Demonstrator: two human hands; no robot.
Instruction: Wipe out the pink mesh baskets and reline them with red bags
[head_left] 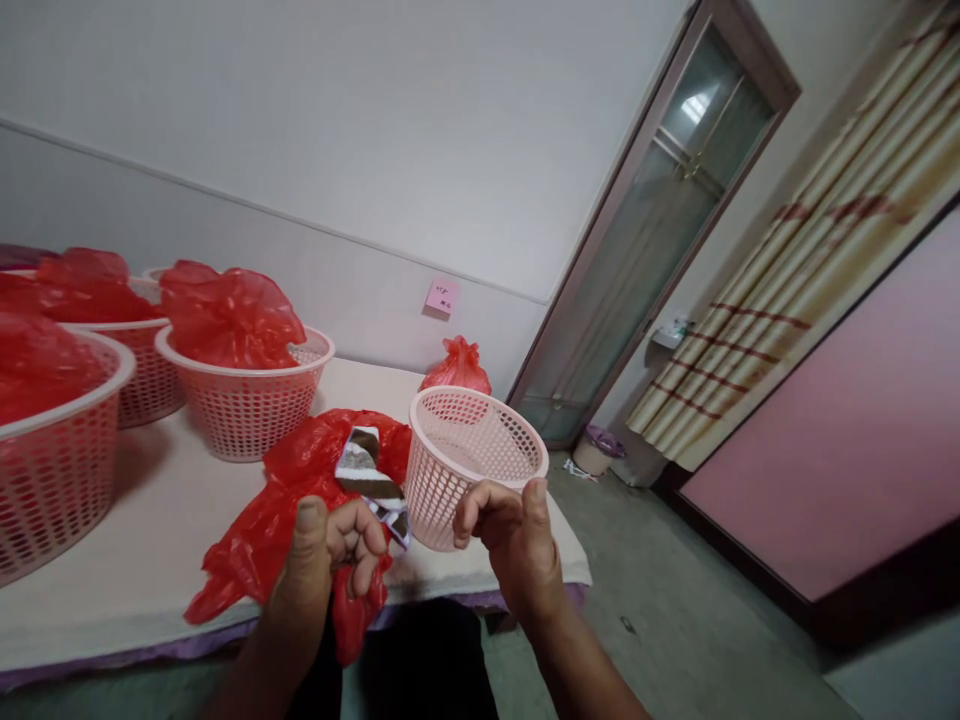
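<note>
My left hand (324,550) is raised in front of a red plastic bag (262,520) lying on the table. Its thumb points up and its fingers curl loosely, with nothing visible in them. A folded cloth (367,470) striped brown, white and grey rests on the bag, just beyond that hand. My right hand (521,550) hovers at the near side of a pink perforated plastic basket (439,490). Thumb and bent fingers stand apart there, and I see nothing between them. No red bag shows inside this basket; whether the hand touches its rim I cannot tell.
Several pink baskets (247,405) holding red plastic bags (229,315) stand on the left of the white-covered table (165,540). A tied red bag (457,365) sits behind the nearer basket. A pink note (442,296) sticks to the wall. A bin (598,450) stands on the floor.
</note>
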